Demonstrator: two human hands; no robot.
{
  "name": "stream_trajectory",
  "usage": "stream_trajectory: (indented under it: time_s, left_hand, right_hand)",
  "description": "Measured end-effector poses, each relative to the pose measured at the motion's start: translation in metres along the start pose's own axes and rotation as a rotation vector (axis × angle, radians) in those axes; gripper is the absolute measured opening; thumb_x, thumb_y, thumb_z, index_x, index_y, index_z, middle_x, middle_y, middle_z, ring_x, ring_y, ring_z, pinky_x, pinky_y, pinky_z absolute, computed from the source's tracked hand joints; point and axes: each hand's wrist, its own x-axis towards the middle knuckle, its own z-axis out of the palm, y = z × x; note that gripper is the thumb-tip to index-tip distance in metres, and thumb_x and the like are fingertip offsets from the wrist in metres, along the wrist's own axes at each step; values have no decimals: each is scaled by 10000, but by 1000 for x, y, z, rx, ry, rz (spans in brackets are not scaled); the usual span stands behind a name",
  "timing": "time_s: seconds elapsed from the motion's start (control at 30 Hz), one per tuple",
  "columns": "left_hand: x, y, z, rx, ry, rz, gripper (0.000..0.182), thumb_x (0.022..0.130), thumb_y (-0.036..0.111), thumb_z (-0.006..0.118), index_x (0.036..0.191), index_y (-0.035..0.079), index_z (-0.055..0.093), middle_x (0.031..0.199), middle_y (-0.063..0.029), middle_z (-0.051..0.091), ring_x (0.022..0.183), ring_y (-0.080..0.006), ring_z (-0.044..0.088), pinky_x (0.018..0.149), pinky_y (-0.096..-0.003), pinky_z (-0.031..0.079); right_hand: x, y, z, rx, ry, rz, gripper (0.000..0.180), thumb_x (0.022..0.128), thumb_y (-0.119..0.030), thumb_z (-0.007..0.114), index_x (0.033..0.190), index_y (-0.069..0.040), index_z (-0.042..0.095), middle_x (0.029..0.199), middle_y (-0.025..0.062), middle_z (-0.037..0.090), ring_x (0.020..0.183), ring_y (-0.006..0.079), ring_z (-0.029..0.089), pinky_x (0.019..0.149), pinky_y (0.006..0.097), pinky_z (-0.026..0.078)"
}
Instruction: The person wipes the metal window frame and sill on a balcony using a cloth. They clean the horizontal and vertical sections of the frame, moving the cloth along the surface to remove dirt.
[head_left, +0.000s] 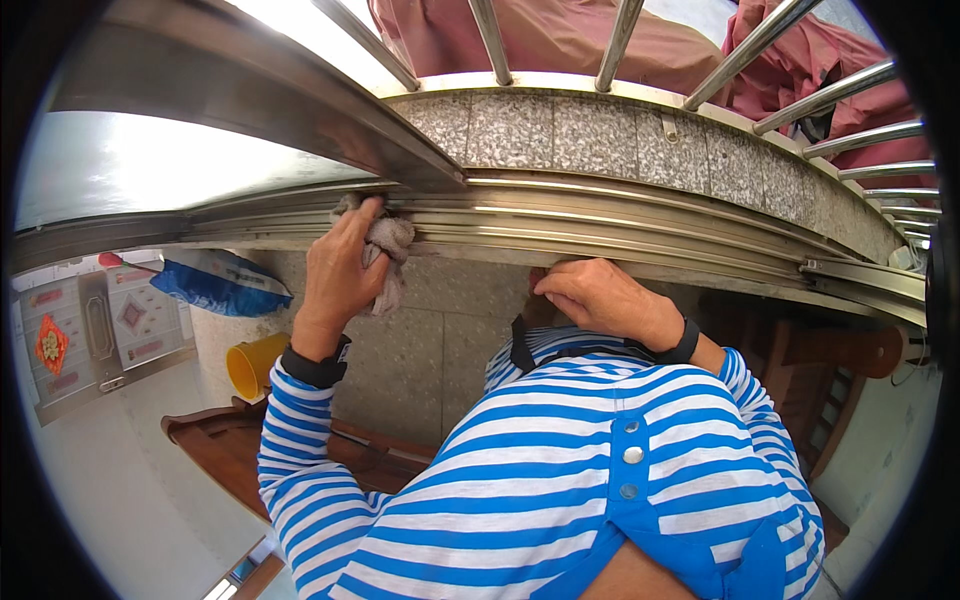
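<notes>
My left hand (337, 274) grips a crumpled grey cloth (391, 238), pressing part of it into the grooves of a metal sliding-window track (600, 217). That hand is just below the corner of a dark window sash frame (420, 161). Part of the cloth hangs down over the track's inner edge. My right hand (600, 296) lies against the track's inner edge, fingers curled; whether it holds anything is hard to see. Both wrists wear black bands.
Beyond the track run a speckled stone sill (600, 135) and metal window bars (491, 41), with dark red sheeting (555, 45) outside. Below left are a blue bag (221, 283), a yellow bucket (256, 366) and wooden furniture (225, 450); more wooden furniture (832, 349) stands at right.
</notes>
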Motion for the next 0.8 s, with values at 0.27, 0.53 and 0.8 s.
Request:
stream_trajectory:
  time_s: [0.27, 0.53, 0.8]
  left_hand:
    - [-10, -2, 0, 70, 0, -43, 406, 814, 147, 691, 1210, 64, 661, 1256, -162, 624, 966, -408, 688, 809, -455, 562]
    - [-11, -97, -54, 398, -135, -360, 467, 844, 215, 650, 1279, 48, 684, 1254, -174, 619, 1092, -396, 658, 918, -466, 537]
    - [7, -67, -31, 177, -185, -231, 427, 778, 206, 642, 1117, -35, 736, 1068, -242, 643, 1033, -434, 642, 905, -474, 521]
  right_hand:
    - [-1, -2, -1, 2, 6, -8, 170, 897, -18, 649, 1034, 41, 730, 966, 198, 730, 897, 365, 716, 809, 422, 581]
    - [-2, 3, 4, -10, 38, -29, 169, 897, -20, 642, 1028, 36, 732, 970, 202, 731, 896, 369, 716, 805, 422, 583]
    - [-1, 4, 9, -72, 55, -20, 180, 879, -16, 644, 1028, 34, 732, 937, 203, 721, 874, 377, 715, 775, 436, 585]
